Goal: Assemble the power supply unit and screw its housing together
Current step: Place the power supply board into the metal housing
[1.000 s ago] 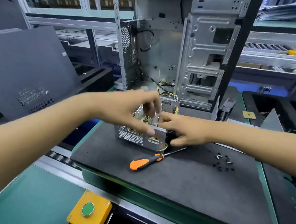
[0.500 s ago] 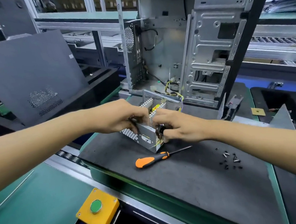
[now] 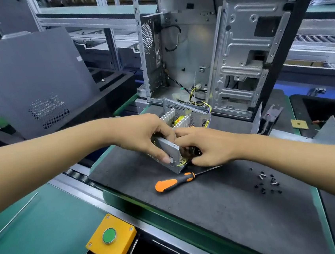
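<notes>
Silver metal power box sits between my hands. Left hand grips its top edge; right hand pinches black part at its open right end.

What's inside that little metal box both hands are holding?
Inside the power supply housing show silver finned heatsinks, a yellow component and yellow wires. The left hand and right hand cover the rest.
</notes>
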Demonstrator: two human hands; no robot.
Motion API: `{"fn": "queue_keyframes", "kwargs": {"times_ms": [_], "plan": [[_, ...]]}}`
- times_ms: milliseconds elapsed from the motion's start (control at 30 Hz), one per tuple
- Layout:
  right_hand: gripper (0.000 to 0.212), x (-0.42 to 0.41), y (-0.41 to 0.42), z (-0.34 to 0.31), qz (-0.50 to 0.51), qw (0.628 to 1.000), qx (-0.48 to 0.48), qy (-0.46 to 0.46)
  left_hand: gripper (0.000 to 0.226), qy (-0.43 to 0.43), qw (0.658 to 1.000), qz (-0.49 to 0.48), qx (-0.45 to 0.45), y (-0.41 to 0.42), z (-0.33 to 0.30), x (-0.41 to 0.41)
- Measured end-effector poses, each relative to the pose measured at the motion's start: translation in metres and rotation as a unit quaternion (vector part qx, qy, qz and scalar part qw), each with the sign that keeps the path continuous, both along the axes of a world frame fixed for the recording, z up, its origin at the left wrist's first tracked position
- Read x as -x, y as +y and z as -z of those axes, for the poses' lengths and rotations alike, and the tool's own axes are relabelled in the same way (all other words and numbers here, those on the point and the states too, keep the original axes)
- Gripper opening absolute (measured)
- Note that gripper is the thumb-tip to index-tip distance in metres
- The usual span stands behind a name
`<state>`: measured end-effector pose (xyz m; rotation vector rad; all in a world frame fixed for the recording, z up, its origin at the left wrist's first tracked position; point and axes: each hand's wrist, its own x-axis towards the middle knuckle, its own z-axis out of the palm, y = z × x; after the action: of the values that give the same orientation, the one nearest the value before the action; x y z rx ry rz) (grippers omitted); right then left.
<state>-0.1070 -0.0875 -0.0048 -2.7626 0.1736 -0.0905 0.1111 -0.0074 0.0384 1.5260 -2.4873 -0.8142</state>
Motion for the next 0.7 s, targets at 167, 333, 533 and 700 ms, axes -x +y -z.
{"fn": "queue_keyframes", "kwargs": {"times_ms": [167,333,533,700], "plan": [[0.031,0.003,0.004,0.008,0.021,1.000,0.001,-0.015,0.049,-0.113,0.987,-0.029,0.113,0.006,0.011,0.002],[0.008,0.006,0.001,0.003,0.007,0.998,-0.037,-0.051,0.043,-0.094,0.972,-0.013,0.216,0.011,0.027,-0.001],[0.025,0.003,-0.004,-0.002,0.127,0.984,-0.087,-0.094,0.038,-0.066,0.978,0.045,0.193,0.013,0.021,-0.008],[0.030,-0.016,0.001,-0.001,0.203,0.978,0.054,-0.007,0.028,0.075,0.996,-0.052,0.001,-0.004,-0.007,-0.017]]}}
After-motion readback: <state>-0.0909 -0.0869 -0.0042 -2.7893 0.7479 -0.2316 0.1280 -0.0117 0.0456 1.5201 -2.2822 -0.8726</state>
